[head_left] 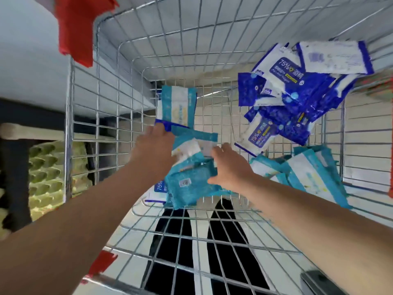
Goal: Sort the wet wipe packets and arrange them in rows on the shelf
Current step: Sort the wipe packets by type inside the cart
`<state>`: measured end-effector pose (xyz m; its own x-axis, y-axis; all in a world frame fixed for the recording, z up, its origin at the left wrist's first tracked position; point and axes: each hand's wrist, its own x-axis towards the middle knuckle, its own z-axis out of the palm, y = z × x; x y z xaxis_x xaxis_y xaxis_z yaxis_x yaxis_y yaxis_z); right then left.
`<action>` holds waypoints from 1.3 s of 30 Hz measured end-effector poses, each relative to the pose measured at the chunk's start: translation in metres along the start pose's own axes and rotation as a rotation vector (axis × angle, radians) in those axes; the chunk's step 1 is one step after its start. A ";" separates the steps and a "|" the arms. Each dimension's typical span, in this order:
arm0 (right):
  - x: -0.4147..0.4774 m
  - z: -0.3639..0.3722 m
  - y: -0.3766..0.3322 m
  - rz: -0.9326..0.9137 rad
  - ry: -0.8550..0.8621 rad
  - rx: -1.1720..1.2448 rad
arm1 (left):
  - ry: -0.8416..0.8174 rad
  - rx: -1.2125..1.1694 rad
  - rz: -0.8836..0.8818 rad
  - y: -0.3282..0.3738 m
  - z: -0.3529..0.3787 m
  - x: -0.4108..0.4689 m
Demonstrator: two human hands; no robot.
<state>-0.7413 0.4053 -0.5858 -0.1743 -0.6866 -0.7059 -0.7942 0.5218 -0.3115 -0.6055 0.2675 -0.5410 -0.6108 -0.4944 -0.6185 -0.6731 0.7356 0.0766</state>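
**Teal packets gathered in the trolley**

Nearest, a blue-and-white packet (158, 188) is seen lying under the bundle, low in the wire trolley (68, 145). Just above it, a bundle of teal packets (191, 167) is clamped between both hands. The left grip (153, 145) is closed on its left edge, fingers mostly hidden, and the right grip (230, 169) is wrapped round its right side — thumb below, fingers on top. The bundle is best squared up and pressed flat before it is lifted, since the slick wrappers are fanned out and could well slide apart. The stray blue-and-white packet is better left behind. Further in, a loose teal heap (308, 173) and — farthest — a dark blue heap (297, 96) are waiting to be sorted. The shelf is not plainly seen.
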 end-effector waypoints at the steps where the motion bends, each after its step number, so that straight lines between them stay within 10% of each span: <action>1: 0.000 0.000 0.001 0.020 -0.022 0.030 | 0.032 -0.044 0.001 -0.001 -0.004 0.003; 39: -0.028 -0.038 0.040 0.097 -0.178 0.451 | -0.171 -0.774 -0.286 0.029 0.020 0.005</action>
<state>-0.7902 0.4258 -0.5546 -0.1021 -0.5473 -0.8307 -0.4412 0.7733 -0.4553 -0.6200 0.2951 -0.5575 -0.3439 -0.4902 -0.8009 -0.9262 0.0367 0.3752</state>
